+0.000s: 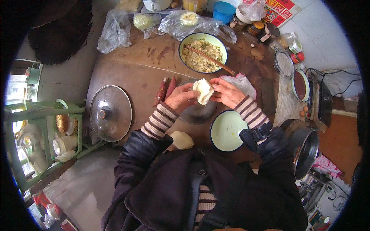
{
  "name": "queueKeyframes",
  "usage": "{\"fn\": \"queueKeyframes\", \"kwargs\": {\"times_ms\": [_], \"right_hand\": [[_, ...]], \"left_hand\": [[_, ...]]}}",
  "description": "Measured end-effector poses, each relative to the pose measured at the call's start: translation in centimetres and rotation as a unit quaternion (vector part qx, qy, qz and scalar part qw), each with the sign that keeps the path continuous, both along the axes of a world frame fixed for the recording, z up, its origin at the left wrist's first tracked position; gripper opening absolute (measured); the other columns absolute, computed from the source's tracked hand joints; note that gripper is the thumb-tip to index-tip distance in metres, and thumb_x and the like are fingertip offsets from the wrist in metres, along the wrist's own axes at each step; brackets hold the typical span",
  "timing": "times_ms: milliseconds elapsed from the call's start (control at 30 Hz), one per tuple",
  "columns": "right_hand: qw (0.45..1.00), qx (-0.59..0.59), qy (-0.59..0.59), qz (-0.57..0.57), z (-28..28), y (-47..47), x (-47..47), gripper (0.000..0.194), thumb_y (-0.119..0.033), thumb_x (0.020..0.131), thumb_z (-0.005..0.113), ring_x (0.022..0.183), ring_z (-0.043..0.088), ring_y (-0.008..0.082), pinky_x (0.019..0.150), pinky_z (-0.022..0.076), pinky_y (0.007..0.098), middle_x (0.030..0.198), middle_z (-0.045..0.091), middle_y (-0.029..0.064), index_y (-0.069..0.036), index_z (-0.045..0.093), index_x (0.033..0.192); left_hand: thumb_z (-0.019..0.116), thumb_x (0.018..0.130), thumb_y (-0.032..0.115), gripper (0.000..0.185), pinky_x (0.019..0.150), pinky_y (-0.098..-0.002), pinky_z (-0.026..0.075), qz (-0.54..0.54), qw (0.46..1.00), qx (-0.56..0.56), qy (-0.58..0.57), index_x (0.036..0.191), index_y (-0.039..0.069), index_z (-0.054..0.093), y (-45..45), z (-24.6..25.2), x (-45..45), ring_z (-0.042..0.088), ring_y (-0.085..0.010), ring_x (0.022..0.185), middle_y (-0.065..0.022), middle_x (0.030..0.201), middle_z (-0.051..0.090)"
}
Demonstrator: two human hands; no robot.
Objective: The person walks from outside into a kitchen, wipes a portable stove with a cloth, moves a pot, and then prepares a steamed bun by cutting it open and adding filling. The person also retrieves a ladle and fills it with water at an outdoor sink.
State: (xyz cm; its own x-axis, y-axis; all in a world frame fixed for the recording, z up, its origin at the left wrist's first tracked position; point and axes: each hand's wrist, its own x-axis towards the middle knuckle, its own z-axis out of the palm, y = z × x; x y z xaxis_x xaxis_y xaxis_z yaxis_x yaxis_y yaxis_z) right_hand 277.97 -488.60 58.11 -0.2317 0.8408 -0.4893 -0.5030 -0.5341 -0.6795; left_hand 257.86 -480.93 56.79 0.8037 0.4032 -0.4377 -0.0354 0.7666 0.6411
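A torn piece of pale bread or steamed bun (203, 91) is held up between both hands over a round dark glass or metal dish (198, 111). My left hand (182, 96) grips its left side, and the fingers of my right hand (227, 91) hold its right edge. Beyond them stands an enamel bowl (181, 55) of chopped mixed food, with wooden chopsticks (211, 59) resting across it. Nearer to me on the right is a light green enamel bowl (227, 131) with small food bits inside. A pale rounded lump (182, 140) lies by my left sleeve.
A glass lid (111, 121) lies at the left, and red sweet potatoes (166, 89) are beside my left hand. A cloth (244, 86) lies behind my right hand. Plastic bags (115, 31), a blue cup (224, 12) and jars (255, 28) line the back; a pot (307, 153) stands right.
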Motion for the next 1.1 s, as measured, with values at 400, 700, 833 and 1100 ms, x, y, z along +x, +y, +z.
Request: {"fn": "queueKeyframes", "kwargs": {"times_ms": [400,700,833,1100], "right_hand": [[0.994,0.004,0.069,-0.085,-1.5,3.7,2.4,0.032,-0.018,0.08,0.055,0.091,0.052,0.0208,0.074,0.0433,0.0339,0.103,0.051,0.0079,-0.008,0.042,0.108],[0.934,0.049,-0.134,-0.327,-3.3,5.6,6.4,0.033,-0.014,0.073,0.063,0.071,0.049,0.0123,0.061,0.0405,0.0239,0.088,0.052,0.0047,-0.007,0.045,0.099],[0.919,0.06,-0.169,-0.352,-3.9,5.9,6.9,0.034,-0.013,0.073,0.064,0.069,0.048,0.0119,0.06,0.0402,0.0237,0.086,0.052,0.005,-0.006,0.044,0.099],[0.929,0.048,-0.13,-0.342,-1.2,4.3,8.9,0.031,-0.013,0.073,0.064,0.073,0.049,0.0156,0.062,0.0407,0.0256,0.089,0.053,0.0066,-0.005,0.047,0.097]], "left_hand": [[0.06,0.075,0.021,0.026,0.063,-0.0216,0.041,0.134,0.99,0.04,0.03,0.092,0.004,0.049,1.2,0.0,1.9,0.051,-0.0099,0.071,-0.0027,0.082,0.053],[0.054,0.079,0.015,0.017,0.066,-0.0226,0.04,0.128,0.99,0.036,0.056,0.092,0.004,0.05,-2.2,-0.7,-3.5,0.049,-0.0094,0.073,-0.0033,0.083,0.054],[0.053,0.079,0.013,0.015,0.065,-0.0224,0.04,0.127,0.988,0.005,0.087,0.091,0.004,0.05,-4.8,-0.3,-6.2,0.049,-0.0093,0.07,-0.0034,0.081,0.054],[0.052,0.08,0.012,0.014,0.063,-0.0224,0.04,0.109,0.992,-0.047,0.046,0.09,0.003,0.052,-6.9,-1.6,-8.2,0.05,-0.0096,0.067,-0.0045,0.079,0.056]]}}
